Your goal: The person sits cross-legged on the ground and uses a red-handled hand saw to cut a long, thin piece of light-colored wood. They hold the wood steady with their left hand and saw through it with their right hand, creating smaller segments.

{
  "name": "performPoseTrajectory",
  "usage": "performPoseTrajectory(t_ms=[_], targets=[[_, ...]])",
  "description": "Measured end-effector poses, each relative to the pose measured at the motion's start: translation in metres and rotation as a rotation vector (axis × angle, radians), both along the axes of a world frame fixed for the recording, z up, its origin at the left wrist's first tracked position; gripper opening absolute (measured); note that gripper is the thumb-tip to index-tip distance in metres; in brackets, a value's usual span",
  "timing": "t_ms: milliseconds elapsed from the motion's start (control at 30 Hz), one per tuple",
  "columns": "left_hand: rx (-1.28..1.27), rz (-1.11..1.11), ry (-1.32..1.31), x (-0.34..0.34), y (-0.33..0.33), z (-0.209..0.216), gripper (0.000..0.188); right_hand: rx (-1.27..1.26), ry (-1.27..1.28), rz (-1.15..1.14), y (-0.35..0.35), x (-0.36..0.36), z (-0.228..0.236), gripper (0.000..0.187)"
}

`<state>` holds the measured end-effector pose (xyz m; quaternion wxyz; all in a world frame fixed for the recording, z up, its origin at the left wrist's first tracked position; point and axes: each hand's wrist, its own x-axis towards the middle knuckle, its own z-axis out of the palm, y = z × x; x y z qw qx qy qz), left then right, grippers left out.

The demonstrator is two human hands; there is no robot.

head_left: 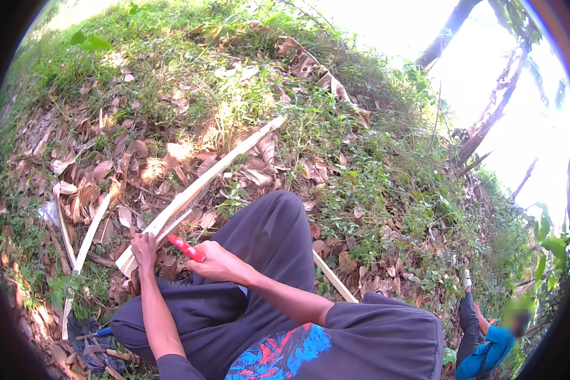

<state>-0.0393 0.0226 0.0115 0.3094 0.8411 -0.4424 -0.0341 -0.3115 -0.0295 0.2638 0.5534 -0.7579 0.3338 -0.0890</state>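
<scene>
A long, pale strip of split wood (218,168) slants up and away from in front of my left knee, its far end over the dry leaves and grass. My left hand (144,249) is closed round its near end, where the wood looks split or peeled into thinner pieces. My right hand (218,262) grips a red-handled tool (187,248), which points left toward the strip, close to my left hand. The tool's working end is hard to make out against the wood, so its kind is unclear. I sit with my legs folded under the work.
Other pale strips (95,231) lie on the leaves at left. Another strip (334,276) lies by my right knee. A blue-handled tool (101,332) rests on dark cloth at lower left. Another person in blue (491,351) sits at lower right. Tree trunks (497,111) stand at upper right.
</scene>
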Motion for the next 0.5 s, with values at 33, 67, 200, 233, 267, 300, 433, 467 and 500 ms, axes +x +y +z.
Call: performPoseTrajectory(t_ms=[33, 67, 200, 233, 267, 300, 433, 467, 500], targets=[[0.001, 0.009, 0.007, 0.002, 0.000, -0.001, 0.027, -0.046, 0.036, 0.064, -0.002, 0.003, 0.011, 0.030], [0.006, 0.005, 0.007, 0.002, 0.000, -0.001, 0.027, -0.049, 0.005, 0.060, -0.002, 0.005, 0.009, 0.032], [0.009, -0.009, -0.009, 0.000, -0.002, -0.002, 0.028, 0.001, 0.025, 0.032, -0.011, 0.003, 0.008, 0.032], [0.005, -0.013, -0.016, 0.000, -0.003, -0.003, 0.028, 0.005, 0.017, 0.031, -0.009, 0.001, 0.007, 0.032], [-0.006, -0.011, -0.027, 0.000, -0.002, -0.003, 0.027, 0.011, 0.009, 0.033, -0.006, 0.000, 0.006, 0.032], [-0.018, -0.009, -0.036, 0.000, -0.001, -0.004, 0.027, 0.025, 0.009, 0.029, -0.004, -0.001, 0.007, 0.032], [-0.045, -0.030, -0.027, -0.001, -0.001, -0.001, 0.027, 0.073, 0.022, 0.002, 0.005, -0.004, 0.010, 0.032], [-0.048, -0.033, -0.022, 0.001, 0.000, -0.001, 0.027, 0.069, 0.022, 0.006, 0.007, -0.003, 0.011, 0.032], [-0.050, -0.035, -0.017, 0.001, 0.001, -0.002, 0.026, 0.064, 0.022, 0.011, 0.009, -0.003, 0.013, 0.032]])
